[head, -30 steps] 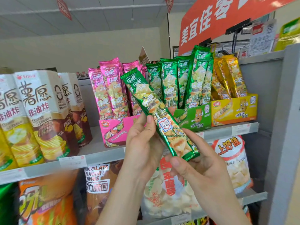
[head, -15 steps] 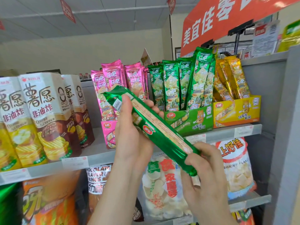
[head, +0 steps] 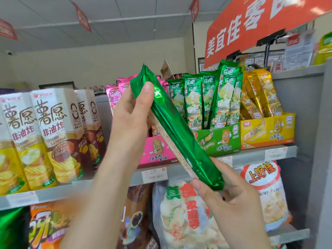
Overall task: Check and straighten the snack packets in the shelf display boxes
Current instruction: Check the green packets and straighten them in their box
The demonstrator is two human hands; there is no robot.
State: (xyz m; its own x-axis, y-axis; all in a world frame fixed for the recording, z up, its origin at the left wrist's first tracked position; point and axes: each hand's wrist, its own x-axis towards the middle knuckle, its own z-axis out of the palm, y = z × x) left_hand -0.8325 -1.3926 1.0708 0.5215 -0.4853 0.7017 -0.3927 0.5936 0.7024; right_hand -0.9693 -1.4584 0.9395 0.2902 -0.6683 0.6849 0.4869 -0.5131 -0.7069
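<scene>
A long green snack packet (head: 177, 132) slants in front of the shelf, its plain back side turned toward me. My left hand (head: 131, 119) grips its upper end with the thumb on the foil. My right hand (head: 231, 200) holds its lower end from below. Behind stand three display boxes on the shelf: a pink box (head: 158, 151) partly hidden by my left hand, a green box (head: 221, 141) with several upright green packets (head: 212, 97), and a yellow box (head: 267, 130) with leaning yellow packets (head: 258, 94).
Tall beige chip cartons (head: 53, 133) fill the shelf's left part. Price tags line the grey shelf edge (head: 251, 155). Large crisp bags (head: 181, 216) sit on the shelf below. A grey upright panel (head: 321, 141) bounds the right side, and an orange sign (head: 251, 26) hangs above.
Both hands have turned the green packet over, from its printed front to its plain back, and tilted its upper end higher. The view has moved closer to the shelf.
</scene>
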